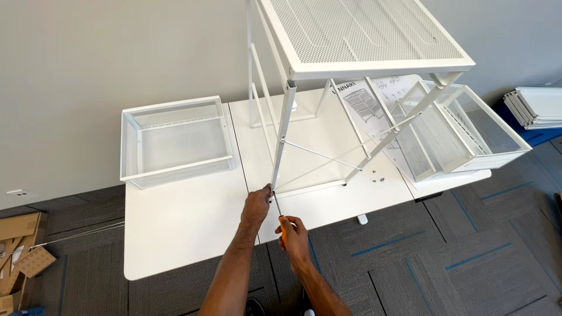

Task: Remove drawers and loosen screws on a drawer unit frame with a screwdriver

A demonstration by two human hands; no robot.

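A white metal frame (285, 126) with a mesh top (357, 32) stands on the white tables (181, 222). My left hand (256, 206) pinches the bottom of the frame's front leg at the table's near edge. My right hand (293, 235) grips an orange-handled screwdriver (280, 213), whose tip points up at the leg's foot beside my left fingers. Thin crossed wires (328, 157) brace the frame's side.
A white mesh drawer (175, 140) lies on the left table. Two more mesh drawers (462, 126) sit at the right, over an instruction sheet (363, 99). Small screws (377, 175) lie near them. Cardboard pieces (20, 246) are on the floor left; white panels (535, 105) are stacked far right.
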